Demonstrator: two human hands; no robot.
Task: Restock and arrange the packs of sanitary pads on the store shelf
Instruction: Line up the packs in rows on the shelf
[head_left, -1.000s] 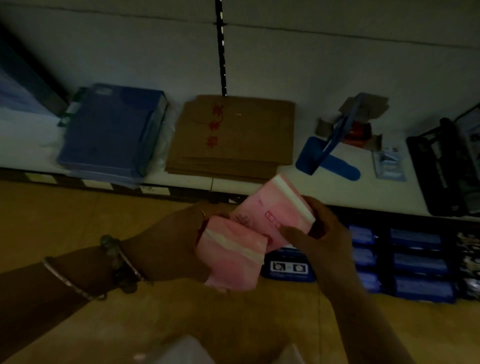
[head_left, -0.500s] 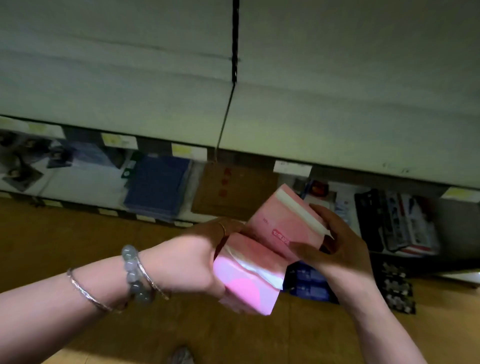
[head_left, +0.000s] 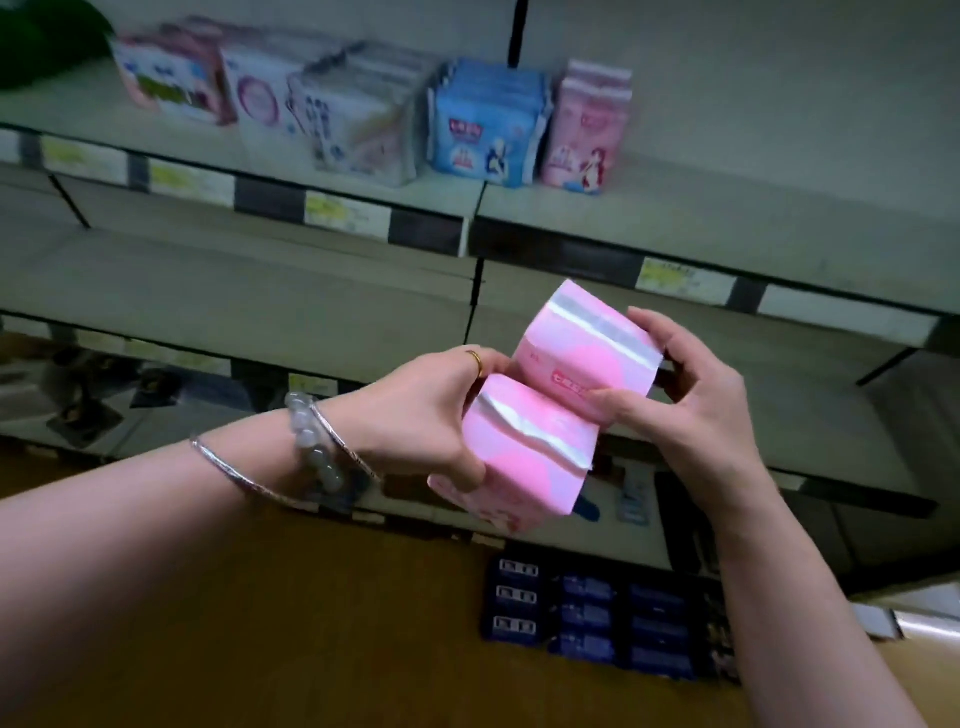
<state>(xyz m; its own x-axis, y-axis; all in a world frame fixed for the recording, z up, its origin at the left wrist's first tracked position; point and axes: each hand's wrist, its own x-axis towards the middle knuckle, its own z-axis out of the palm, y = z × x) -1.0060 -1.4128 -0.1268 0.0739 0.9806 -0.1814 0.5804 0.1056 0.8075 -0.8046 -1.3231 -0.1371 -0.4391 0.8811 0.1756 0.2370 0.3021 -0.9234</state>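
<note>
I hold two pink packs of sanitary pads side by side in front of the shelves. My left hand (head_left: 431, 415) grips the nearer pink pack (head_left: 524, 457), thumb on its front. My right hand (head_left: 691, 405) grips the farther pink pack (head_left: 576, 353), fingers curled round its right end. Both packs have a silvery strip across the top. On the upper shelf (head_left: 727, 218) stands a row of packs: a pink stack (head_left: 587, 130) at the right end, blue packs (head_left: 488, 130) beside it, white packs (head_left: 353, 124) and more pink-and-white packs (head_left: 171, 83) to the left.
The upper shelf is bare to the right of the pink stack. A bare middle shelf (head_left: 260, 301) lies behind my hands. Lower shelves hold small dark items (head_left: 83, 415). Dark blue boxes (head_left: 592, 618) sit at floor level on the brown floor (head_left: 311, 623).
My view has swung upward from the bottom shelves to the upper shelf with the pad packs. Both hands rose with the two pink packs, still held together.
</note>
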